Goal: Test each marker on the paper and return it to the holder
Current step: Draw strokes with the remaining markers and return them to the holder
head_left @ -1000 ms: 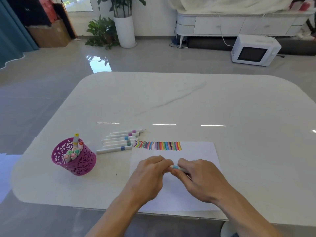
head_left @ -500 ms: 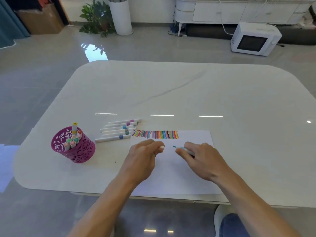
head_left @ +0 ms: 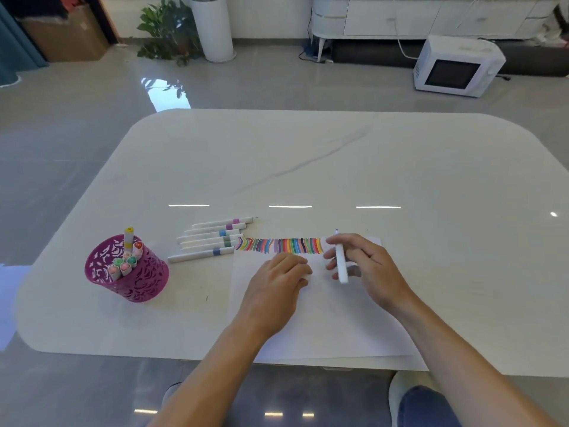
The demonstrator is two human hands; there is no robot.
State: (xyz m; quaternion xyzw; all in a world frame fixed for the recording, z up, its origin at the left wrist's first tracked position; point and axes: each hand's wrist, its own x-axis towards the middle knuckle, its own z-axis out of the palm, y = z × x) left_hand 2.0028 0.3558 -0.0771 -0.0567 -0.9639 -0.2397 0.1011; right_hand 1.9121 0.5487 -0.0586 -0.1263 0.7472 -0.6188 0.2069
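The marker (head_left: 340,260) has a white barrel and a small blue tip, and it carries no cap. It stands tilted over the far right part of the paper (head_left: 323,328), tip towards the paper's far edge, just past the right end of the row of coloured strokes (head_left: 280,245). Whether the tip touches the paper cannot be told.

The right hand (head_left: 369,266) grips this marker: the thumb lies near the tip end and the fingers curl round the barrel lower down, with the rear end sticking out below them. The hand hovers over the right side of the paper.

The left hand (head_left: 274,282) rests on the middle of the paper, just below the strokes, knuckles up and fingers curled under. What lies inside its fingers is hidden, so it cannot be said whether it holds anything. The 2 hands are near each other but apart.

The strokes run in 1 band along the paper's far edge. Just left of the paper's far left corner lie 6 white markers (head_left: 212,238) side by side, with purple, blue and green bands. Further left of the paper stands the holder (head_left: 135,285), a magenta cut-pattern cup with several capped markers (head_left: 124,263) upright in it, 1 with a yellow top standing taller. The paper lies at the near edge of a pale table (head_left: 308,164).
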